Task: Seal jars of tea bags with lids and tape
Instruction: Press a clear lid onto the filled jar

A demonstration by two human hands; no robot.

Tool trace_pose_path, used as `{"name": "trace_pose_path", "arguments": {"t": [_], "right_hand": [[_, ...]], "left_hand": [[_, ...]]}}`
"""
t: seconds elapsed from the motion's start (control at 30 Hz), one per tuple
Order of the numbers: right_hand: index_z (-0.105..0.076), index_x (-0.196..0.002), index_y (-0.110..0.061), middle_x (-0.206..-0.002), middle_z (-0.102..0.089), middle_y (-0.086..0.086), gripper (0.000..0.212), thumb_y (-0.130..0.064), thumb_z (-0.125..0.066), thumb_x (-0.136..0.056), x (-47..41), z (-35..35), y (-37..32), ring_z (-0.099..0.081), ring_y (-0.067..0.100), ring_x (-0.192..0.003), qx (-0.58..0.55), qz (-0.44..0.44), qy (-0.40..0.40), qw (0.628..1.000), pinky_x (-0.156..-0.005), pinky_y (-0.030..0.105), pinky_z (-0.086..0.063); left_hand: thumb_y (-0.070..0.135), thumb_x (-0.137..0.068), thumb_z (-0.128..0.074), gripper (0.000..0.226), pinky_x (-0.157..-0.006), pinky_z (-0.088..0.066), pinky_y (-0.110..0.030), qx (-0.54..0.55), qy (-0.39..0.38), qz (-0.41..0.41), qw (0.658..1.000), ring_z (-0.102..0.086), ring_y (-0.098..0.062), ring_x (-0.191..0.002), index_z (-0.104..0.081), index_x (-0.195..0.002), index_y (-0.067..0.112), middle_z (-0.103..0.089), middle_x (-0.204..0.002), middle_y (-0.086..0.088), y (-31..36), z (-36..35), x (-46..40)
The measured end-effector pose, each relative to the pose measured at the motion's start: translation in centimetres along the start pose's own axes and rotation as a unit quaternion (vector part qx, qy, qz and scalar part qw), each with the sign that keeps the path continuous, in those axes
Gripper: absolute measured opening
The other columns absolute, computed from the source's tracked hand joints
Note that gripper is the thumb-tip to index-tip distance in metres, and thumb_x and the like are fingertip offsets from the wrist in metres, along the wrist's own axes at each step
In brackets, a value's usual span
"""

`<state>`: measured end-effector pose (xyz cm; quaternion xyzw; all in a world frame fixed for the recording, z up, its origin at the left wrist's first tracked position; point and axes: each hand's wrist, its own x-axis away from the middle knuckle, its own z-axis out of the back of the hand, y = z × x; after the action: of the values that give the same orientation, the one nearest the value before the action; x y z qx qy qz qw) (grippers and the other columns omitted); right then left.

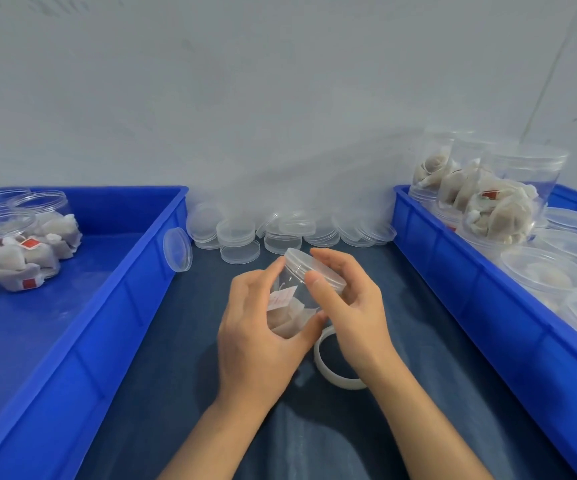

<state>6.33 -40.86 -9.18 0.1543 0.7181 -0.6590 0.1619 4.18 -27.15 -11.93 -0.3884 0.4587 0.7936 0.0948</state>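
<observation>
Hands (pixel 300 306) around lidded jar (pixel 300 289) (tilted)

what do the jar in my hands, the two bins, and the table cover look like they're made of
Jar: clear, glossy plastic by the look; the tea bags show through its wall.
Bins, left and right: opaque blue moulded plastic with a slight sheen and ribbed walls.
Table cover: dark blue, matte, with soft folds, so probably cloth.
</observation>
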Motion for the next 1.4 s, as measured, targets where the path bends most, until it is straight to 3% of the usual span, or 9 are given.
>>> {"name": "trace_pose_path", "arguments": {"t": [0.23, 0.4, 0.67, 0.83, 0.9, 1.0, 1.07, 1.17, 1.4], "right_hand": [[-0.076, -0.116, -0.022, -0.109, -0.077, 0.002, 0.029, -0.031, -0.071, -0.089, -0.1, 0.4, -0.3, -0.072, 0.017, -0.097, -0.005, -0.014, -0.011, 1.000, -0.081, 0.024, -0.056], [-0.074, -0.120, -0.017, -0.113, -0.077, 0.005, 0.031, -0.030, -0.068, -0.092, -0.2, 0.9, -0.1, -0.072, 0.022, -0.105, -0.017, -0.016, -0.030, 0.999, -0.087, 0.027, -0.057], [-0.069, -0.117, -0.010, -0.115, -0.072, 0.022, 0.041, -0.038, -0.065, -0.088, -0.6, 1.5, 0.3, -0.064, 0.049, -0.113, -0.075, -0.019, -0.018, 0.997, -0.103, 0.067, -0.047], [-0.066, -0.118, 0.000, -0.113, -0.069, 0.021, 0.051, -0.041, -0.061, -0.087, -0.7, 1.3, -0.4, -0.065, 0.038, -0.105, -0.193, -0.049, -0.025, 0.980, -0.097, 0.049, -0.050], [-0.065, -0.119, 0.001, -0.114, -0.069, 0.023, 0.053, -0.042, -0.061, -0.088, -0.7, 1.2, -0.4, -0.064, 0.040, -0.105, -0.191, -0.050, -0.023, 0.980, -0.097, 0.054, -0.049], [-0.065, -0.121, -0.003, -0.119, -0.069, 0.030, 0.048, -0.040, -0.062, -0.091, -0.6, 1.2, -0.2, -0.061, 0.058, -0.110, -0.120, -0.042, -0.022, 0.992, -0.099, 0.071, -0.046], [-0.066, -0.120, -0.008, -0.116, -0.070, 0.027, 0.043, -0.041, -0.063, -0.093, -0.6, 1.3, 0.0, -0.062, 0.057, -0.110, -0.078, -0.039, -0.021, 0.996, -0.098, 0.074, -0.047], [-0.067, -0.122, -0.012, -0.117, -0.073, 0.017, 0.040, -0.041, -0.063, -0.094, -0.6, 1.3, 0.1, -0.066, 0.046, -0.112, -0.033, -0.032, -0.022, 0.999, -0.101, 0.070, -0.048], [-0.068, -0.120, -0.013, -0.116, -0.074, 0.007, 0.044, -0.040, -0.059, -0.087, -0.6, 1.3, 0.1, -0.068, 0.027, -0.111, -0.001, -0.011, -0.032, 0.999, -0.100, 0.047, -0.053]], "left_hand": [[0.067, -0.075, -0.083, 0.079, -0.084, -0.049, -0.006, 0.049, -0.010, 0.025, 0.998, -0.062, 0.003, -0.116, -0.056, -0.145, 0.043, -0.057, -0.122, 0.020, 0.3, 0.0, 0.1], [0.066, -0.069, -0.082, 0.065, -0.089, -0.054, -0.019, 0.136, -0.033, 0.111, 0.984, -0.064, -0.004, -0.121, -0.059, -0.130, 0.062, -0.065, -0.120, 0.020, 0.5, -0.1, -0.3], [0.056, -0.077, -0.076, 0.059, -0.086, -0.060, -0.029, 0.293, -0.092, 0.206, 0.929, -0.076, -0.020, -0.103, -0.071, -0.129, 0.029, -0.079, -0.109, -0.005, 0.7, 0.1, -0.9], [0.057, -0.087, -0.067, 0.054, -0.093, -0.056, -0.026, 0.364, -0.159, 0.249, 0.883, -0.073, -0.018, -0.114, -0.073, -0.127, 0.021, -0.077, -0.122, -0.006, 1.2, 0.4, -1.0], [0.056, -0.088, -0.067, 0.053, -0.100, -0.056, -0.034, 0.371, -0.159, 0.258, 0.878, -0.072, -0.022, -0.119, -0.072, -0.128, 0.022, -0.076, -0.126, -0.006, 1.2, 0.3, -0.9], [0.058, -0.084, -0.071, 0.058, -0.104, -0.054, -0.045, 0.355, -0.137, 0.261, 0.887, -0.072, -0.029, -0.118, -0.071, -0.131, 0.023, -0.077, -0.122, -0.007, 1.1, 0.2, -0.9], [0.058, -0.080, -0.074, 0.058, -0.092, -0.059, -0.035, 0.333, -0.118, 0.243, 0.903, -0.076, -0.024, -0.108, -0.071, -0.129, 0.027, -0.079, -0.114, -0.006, 1.2, 0.2, -1.0], [0.055, -0.078, -0.078, 0.056, -0.084, -0.058, -0.022, 0.278, -0.088, 0.195, 0.937, -0.075, -0.016, -0.104, -0.070, -0.130, 0.034, -0.078, -0.111, -0.001, 1.0, 0.3, -1.0], [0.060, -0.073, -0.081, 0.066, -0.092, -0.049, -0.010, 0.160, -0.074, 0.123, 0.977, -0.063, 0.000, -0.124, -0.063, -0.135, 0.046, -0.069, -0.122, 0.015, 0.3, 0.3, -0.4]]}}
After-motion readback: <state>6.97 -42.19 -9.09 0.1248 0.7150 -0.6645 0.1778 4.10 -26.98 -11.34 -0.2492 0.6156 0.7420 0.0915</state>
